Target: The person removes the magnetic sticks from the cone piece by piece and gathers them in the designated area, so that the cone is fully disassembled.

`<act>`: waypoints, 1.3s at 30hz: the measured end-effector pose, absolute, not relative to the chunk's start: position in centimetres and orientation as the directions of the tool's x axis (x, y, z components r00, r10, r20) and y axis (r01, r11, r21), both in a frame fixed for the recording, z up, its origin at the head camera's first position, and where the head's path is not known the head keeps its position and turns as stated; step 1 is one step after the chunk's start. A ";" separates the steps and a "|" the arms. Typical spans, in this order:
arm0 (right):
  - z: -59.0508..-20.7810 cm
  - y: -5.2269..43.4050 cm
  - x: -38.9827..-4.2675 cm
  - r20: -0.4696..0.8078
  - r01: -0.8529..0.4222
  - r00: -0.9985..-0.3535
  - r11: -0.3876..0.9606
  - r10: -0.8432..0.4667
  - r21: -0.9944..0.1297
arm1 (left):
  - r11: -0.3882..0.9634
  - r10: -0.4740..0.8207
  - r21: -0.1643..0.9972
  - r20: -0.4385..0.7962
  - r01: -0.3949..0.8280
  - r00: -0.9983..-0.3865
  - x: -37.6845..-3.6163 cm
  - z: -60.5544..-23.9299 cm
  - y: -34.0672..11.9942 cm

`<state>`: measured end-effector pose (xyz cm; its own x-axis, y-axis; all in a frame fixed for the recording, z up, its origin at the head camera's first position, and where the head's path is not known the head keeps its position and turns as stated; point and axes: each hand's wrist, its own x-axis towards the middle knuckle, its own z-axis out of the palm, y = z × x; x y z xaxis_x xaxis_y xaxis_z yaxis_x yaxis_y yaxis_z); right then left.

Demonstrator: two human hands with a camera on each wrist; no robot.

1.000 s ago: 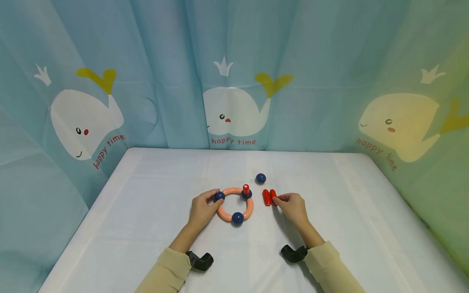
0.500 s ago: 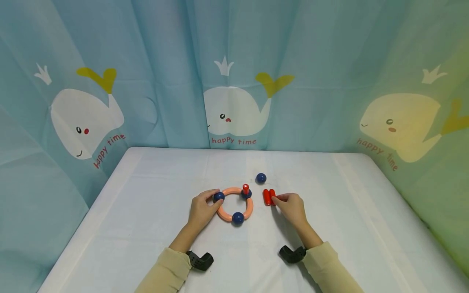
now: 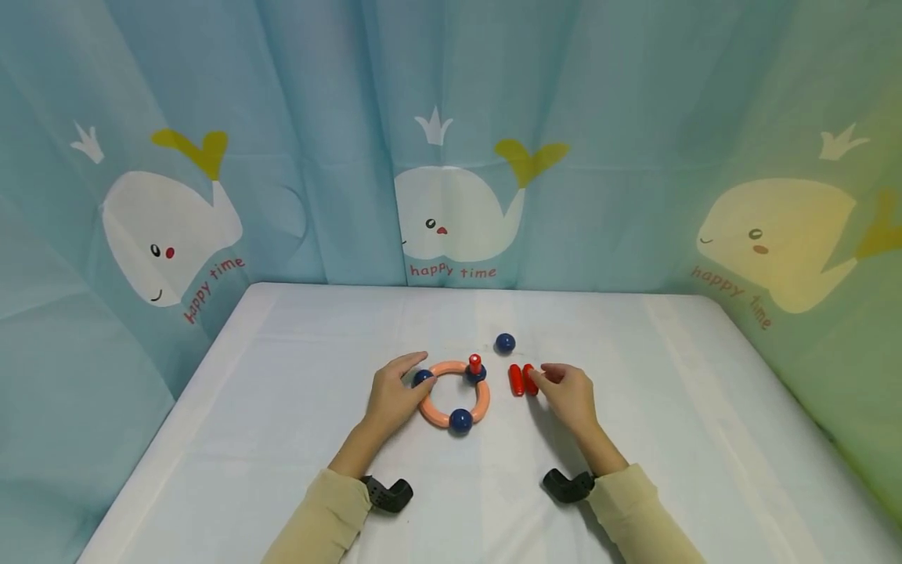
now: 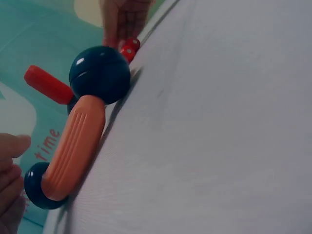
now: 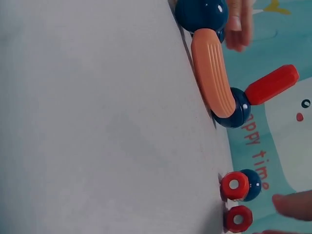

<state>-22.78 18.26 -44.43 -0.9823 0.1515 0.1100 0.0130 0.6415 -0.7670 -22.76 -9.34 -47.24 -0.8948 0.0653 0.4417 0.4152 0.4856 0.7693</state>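
Observation:
A ring of curved orange magnetic sticks point(image 3: 481, 401) joined by three blue balls point(image 3: 461, 421) lies flat on the table. One red magnetic stick point(image 3: 475, 363) stands up from the ring's back right ball. Around the ring's left ball point(image 3: 423, 376), my left hand point(image 3: 391, 398) spreads thumb and fingers; the left wrist view shows its fingers point(image 4: 12, 146) apart from that ball. Two more red sticks point(image 3: 517, 381) lie side by side to the ring's right. My right hand point(image 3: 572, 398) is beside the nearer one point(image 5: 239, 219), its fingers loosely parted and gripping nothing.
Behind the red sticks, a loose blue ball point(image 3: 505, 343) rests on the white table point(image 3: 303, 352). A blue curtain point(image 3: 338, 157) with printed whales hangs beyond the table's back edge. Both wrists carry black devices point(image 3: 568, 486).
My left fingers have lifted and spread away from the ring's left ball. My right fingers have let go of the right-hand red stick and parted. The ring stays where it was.

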 end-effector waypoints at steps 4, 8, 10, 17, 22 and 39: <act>-44.3 17.5 -23.1 0.171 -0.064 -0.978 0.608 0.119 -0.791 | 0.489 0.121 0.767 0.413 0.416 -0.903 -23.9 -45.9 -8.3; -44.1 16.2 -23.2 0.210 -0.141 -0.976 0.564 0.059 -0.814 | 0.519 0.249 0.753 0.320 0.405 -0.914 -25.2 -45.0 -7.2; -44.0 15.6 -23.1 0.239 -0.189 -0.971 0.542 0.023 -0.819 | 0.539 0.323 0.735 0.271 0.412 -0.907 -25.8 -44.9 -6.8; -43.8 14.2 -22.4 0.275 -0.266 -0.960 0.496 -0.058 -0.826 | 0.545 0.440 0.702 0.228 0.460 -0.869 -27.0 -45.5 -6.7; -43.7 13.6 -21.9 0.298 -0.313 -0.948 0.471 -0.109 -0.825 | 0.532 0.482 0.678 0.250 0.507 -0.840 -27.7 -45.4 -6.3; -44.8 11.4 -23.4 0.505 -0.514 -0.850 0.454 -0.152 -0.728 | 0.503 0.591 0.647 0.225 0.572 -0.774 -28.8 -44.8 -5.0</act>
<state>-23.37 11.44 -44.85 -0.8496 -0.1524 0.5050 -0.5140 0.4544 -0.7276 -28.76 -4.99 -44.76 -0.7745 0.5913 0.2249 0.5723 0.5034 0.6474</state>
